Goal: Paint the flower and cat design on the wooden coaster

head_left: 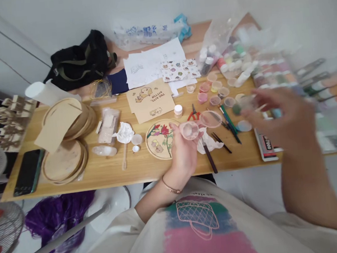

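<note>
My left hand [184, 152] is closed around a small clear plastic cup [190, 131] with its mouth tilted up toward me. The cup's round lid [210, 119] sticks out to its right. Below this hand lies a round wooden board [156, 153] painted with red flowers and green leaves, partly covered by the hand. Off to the right, my right hand [287, 112] is raised above the table and blurred by motion. Its thumb and fingers pinch a small pale, translucent thing [247, 103] that I cannot make out.
Several small paint cups [215, 100], brushes [230, 124] and red-handled pliers [194, 113] lie close by. Farther right are a glue box [267, 145] and a bag of bottles [236, 57]. On the left stand stacked wooden rounds [63, 161] and a phone [27, 172].
</note>
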Tool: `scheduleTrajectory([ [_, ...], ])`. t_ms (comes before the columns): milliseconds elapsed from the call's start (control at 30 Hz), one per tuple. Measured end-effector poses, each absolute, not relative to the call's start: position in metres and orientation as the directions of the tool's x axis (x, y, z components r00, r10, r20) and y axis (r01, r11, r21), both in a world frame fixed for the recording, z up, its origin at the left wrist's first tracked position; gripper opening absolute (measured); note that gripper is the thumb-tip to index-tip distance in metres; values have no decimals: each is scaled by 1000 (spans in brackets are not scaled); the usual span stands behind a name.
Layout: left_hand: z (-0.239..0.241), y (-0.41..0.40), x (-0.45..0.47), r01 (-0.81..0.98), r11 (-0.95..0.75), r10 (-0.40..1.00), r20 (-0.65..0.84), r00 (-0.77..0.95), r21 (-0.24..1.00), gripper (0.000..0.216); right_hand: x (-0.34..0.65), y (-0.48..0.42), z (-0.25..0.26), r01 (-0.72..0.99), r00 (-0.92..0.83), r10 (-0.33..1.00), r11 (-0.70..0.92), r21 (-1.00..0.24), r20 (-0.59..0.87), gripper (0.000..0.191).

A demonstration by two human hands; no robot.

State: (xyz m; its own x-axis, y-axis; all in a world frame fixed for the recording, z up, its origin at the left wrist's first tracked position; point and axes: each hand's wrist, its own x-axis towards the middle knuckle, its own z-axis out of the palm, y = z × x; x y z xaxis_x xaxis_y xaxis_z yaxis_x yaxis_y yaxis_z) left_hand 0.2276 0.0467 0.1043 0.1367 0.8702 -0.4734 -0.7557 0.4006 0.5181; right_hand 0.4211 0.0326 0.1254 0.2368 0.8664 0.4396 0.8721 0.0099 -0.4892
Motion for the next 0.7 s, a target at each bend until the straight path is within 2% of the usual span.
scheduleTrajectory([
  [33,103,47,229,-765,394,866,-485,123,509,61,400,20,127,860,130,872,138,-491,472,35],
  [100,102,47,232,-770,397,852,-513,107,499,63,360,0,125,827,60,862,239,-509,503,31],
  [200,103,44,232,-735,418,821,-569,54,534,66,316,-17,117,839,68,833,250,-483,550,33],
  [333,106,39,223,-645,367,815,-566,-126,670,58,294,-25,110,873,30,799,272,-406,600,33],
  [467,109,37,217,-643,389,797,-591,-125,660,59,293,-31,113,862,24,797,289,-416,603,26],
  [500,109,36,216,-656,401,792,-601,-102,639,60,294,-32,114,842,53,814,275,-464,579,25],
  [567,107,36,216,-686,420,795,-605,-36,594,62,297,-32,115,737,160,858,226,-637,489,22],
  [633,103,34,215,-708,426,813,-582,27,563,64,301,-31,115,494,293,900,146,-857,322,22],
  [700,101,33,213,-716,419,841,-536,74,558,65,306,-27,115,161,365,923,63,-985,119,22],
])
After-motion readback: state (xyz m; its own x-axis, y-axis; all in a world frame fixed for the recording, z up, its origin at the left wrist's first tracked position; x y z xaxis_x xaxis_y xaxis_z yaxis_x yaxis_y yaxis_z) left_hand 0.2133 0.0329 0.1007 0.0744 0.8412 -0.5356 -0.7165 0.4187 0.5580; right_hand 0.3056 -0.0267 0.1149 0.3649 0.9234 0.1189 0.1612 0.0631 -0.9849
